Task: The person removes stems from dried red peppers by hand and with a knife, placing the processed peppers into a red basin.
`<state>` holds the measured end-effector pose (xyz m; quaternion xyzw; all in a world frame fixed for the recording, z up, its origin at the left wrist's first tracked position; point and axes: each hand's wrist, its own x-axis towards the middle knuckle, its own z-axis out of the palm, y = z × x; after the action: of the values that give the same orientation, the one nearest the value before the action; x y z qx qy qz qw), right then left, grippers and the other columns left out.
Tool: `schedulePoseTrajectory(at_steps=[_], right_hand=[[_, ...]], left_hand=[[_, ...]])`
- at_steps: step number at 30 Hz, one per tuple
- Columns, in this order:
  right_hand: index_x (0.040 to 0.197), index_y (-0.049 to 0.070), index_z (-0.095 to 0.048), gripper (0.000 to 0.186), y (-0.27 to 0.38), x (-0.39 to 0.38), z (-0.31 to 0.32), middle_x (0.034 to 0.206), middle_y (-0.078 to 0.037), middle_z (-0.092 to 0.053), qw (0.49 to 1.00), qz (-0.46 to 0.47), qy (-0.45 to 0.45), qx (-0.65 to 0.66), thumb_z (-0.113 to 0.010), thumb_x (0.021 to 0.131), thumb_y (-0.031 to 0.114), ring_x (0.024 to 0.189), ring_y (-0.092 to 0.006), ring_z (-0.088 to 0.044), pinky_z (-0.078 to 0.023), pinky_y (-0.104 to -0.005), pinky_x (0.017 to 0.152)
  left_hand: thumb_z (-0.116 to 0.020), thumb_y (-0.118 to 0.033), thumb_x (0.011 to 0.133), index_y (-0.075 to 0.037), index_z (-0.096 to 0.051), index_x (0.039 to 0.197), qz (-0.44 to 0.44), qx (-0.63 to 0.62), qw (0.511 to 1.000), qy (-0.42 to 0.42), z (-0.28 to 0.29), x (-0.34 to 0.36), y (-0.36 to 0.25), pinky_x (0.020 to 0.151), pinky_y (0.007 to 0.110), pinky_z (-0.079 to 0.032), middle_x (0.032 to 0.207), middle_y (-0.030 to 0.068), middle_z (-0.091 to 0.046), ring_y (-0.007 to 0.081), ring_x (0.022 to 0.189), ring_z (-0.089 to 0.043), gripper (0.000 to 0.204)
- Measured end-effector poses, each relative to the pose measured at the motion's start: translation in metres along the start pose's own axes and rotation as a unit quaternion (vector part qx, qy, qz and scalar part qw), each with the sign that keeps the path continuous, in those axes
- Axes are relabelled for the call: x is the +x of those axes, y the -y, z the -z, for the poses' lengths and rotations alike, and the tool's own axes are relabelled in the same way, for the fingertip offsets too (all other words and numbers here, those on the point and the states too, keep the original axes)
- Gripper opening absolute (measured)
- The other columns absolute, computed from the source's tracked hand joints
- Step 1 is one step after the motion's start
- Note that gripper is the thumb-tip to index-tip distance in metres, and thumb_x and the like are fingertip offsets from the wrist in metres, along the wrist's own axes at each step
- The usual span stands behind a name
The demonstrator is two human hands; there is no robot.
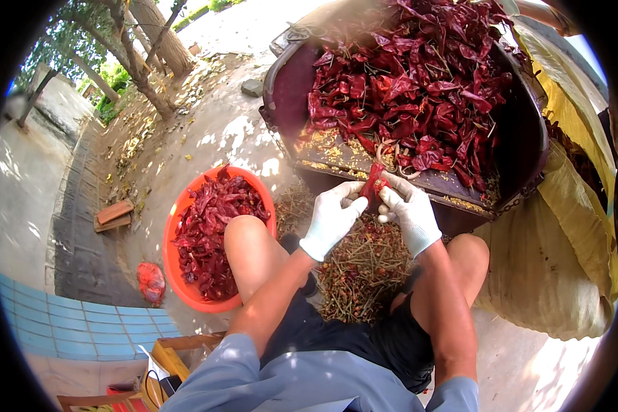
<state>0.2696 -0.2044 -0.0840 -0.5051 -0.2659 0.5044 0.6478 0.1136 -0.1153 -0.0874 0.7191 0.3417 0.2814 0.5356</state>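
Note:
At the centre I hold a dried red chilli in front of a purple tub heaped with dried chillies. My left hand and my right hand, both in white gloves, pinch it from either side. Yellow seeds lie on the tub's near ledge. Below my hands, between my legs, is a pile of stems and caps. An orange basin of dried chillies sits beside my left knee.
A large yellow sack stands at the right. Bricks and a red bag lie at the left, near blue tiling. A wooden seat is at lower left; trees stand behind. Part of another person's arm shows at top right.

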Motion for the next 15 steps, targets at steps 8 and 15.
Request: schedulePoseTrajectory(at_steps=[8, 15], right_hand=[[0.130, -0.001, -0.059, 0.044, 0.003, -0.008, -0.014, 0.103, -0.007, -0.069, 0.993, 0.018, -0.030, -0.113, -0.069, 0.094, 0.022, 0.061, -0.0035, -0.054, -0.047, -0.0192, 0.053], [0.125, -0.002, -0.060, 0.039, 0.008, -0.018, -0.011, 0.096, -0.005, -0.070, 0.999, 0.002, -0.002, -0.053, -0.069, 0.093, 0.017, 0.048, -0.0028, -0.048, -0.037, -0.0184, 0.041]], left_hand=[[-0.069, -0.014, 0.084, -0.001, -0.069, 0.103, -0.167, 0.233, 0.955, -0.070, -0.017, -0.023, -0.003, 0.063, 0.035, -0.053, 0.085, 0.0130, -0.069, 0.0243, 0.068, -0.067, 0.023], [-0.067, -0.018, 0.089, -0.005, -0.071, 0.111, -0.147, 0.269, 0.952, 0.016, -0.007, -0.030, 0.003, 0.066, 0.034, -0.052, 0.088, 0.0089, -0.068, 0.0210, 0.072, -0.066, 0.026]])
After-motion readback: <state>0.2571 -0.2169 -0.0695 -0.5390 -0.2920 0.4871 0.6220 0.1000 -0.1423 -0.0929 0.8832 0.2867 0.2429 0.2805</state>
